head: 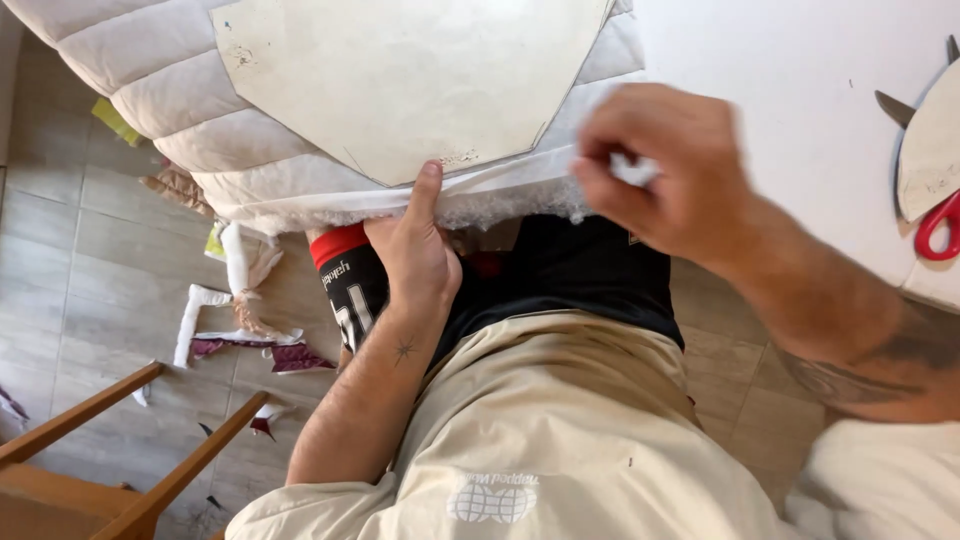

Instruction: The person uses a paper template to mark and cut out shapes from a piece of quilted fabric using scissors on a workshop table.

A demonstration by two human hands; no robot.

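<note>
Matt quilted cloth padding [200,110] under smooth stiff card template [400,80], beside glossy red-handled scissors [935,225].

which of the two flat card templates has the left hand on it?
The big one lying on the quilted fabric; left hand thumb touches its lower edge. The other lies by the scissors.

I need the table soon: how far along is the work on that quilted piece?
Done: offcuts on the floor suggest earlier trimming. In hand: the card template lies on the quilted fabric; the left hand presses its edge, and the blurred right hand pinches the fabric's rim. Left: the scissors lie aside.
</note>
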